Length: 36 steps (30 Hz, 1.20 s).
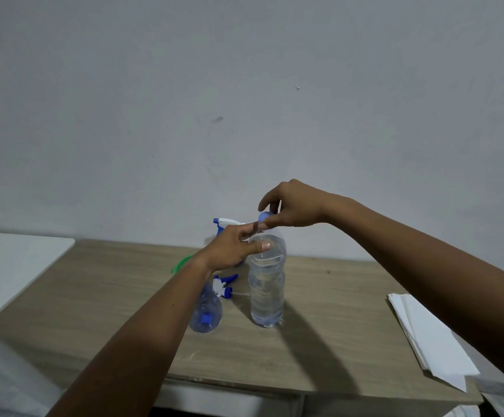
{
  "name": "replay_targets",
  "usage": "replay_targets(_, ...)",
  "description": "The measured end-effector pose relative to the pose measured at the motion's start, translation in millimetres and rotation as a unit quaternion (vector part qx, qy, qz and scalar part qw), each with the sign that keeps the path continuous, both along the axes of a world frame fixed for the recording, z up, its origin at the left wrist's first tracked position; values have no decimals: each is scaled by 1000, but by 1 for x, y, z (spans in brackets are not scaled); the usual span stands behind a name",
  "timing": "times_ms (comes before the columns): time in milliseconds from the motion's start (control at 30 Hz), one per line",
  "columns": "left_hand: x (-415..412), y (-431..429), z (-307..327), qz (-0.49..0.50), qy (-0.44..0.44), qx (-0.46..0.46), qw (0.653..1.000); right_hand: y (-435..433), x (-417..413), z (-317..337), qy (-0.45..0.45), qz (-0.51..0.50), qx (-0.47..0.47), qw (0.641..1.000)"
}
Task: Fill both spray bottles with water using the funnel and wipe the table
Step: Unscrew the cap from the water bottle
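Note:
A clear water bottle (pixel 267 290) stands upright in the middle of the wooden table (pixel 335 320), nearly full. My left hand (pixel 232 248) grips its neck. My right hand (pixel 293 206) pinches the blue cap (pixel 264 217) at the bottle's top. A spray bottle (pixel 207 308) with a blue and white trigger head stands just left of the water bottle. The trigger head of a second spray bottle (pixel 225 223) shows behind my left hand, its body hidden. A green funnel (pixel 181 263) peeks out behind my left wrist.
A stack of white paper towels (pixel 428 338) lies at the table's right edge. A white surface (pixel 13 266) adjoins the table on the left. A plain wall rises right behind the table.

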<state>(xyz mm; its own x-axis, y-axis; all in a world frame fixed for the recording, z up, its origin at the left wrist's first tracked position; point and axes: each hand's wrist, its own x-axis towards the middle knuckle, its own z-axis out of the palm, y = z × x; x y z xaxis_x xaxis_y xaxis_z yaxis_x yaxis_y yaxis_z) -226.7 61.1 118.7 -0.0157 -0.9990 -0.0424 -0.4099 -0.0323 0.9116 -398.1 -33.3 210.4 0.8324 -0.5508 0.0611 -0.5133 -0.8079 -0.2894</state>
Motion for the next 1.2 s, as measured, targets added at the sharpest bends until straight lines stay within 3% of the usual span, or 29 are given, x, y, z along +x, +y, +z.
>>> replay_targets(233, 1, 0, -1, 0, 8, 7, 1000, -2, -1, -8, -34, -28, 20, 999)
replay_targets(567, 1, 1, -1, 6, 11, 17, 1000, 5, 2, 15, 105, 32, 13, 994)
replay_targets(800, 0, 2, -1, 13, 5, 13, 1000, 7, 10, 2, 20, -35, -11, 999)
replay_targets(1033, -1, 3, 1, -4, 16, 20, 1000, 10, 6, 16, 86, -1, 29, 996)
replay_targets(1200, -1, 5, 2, 10, 2, 22, 1000, 14, 8, 16, 116, 52, -1, 992)
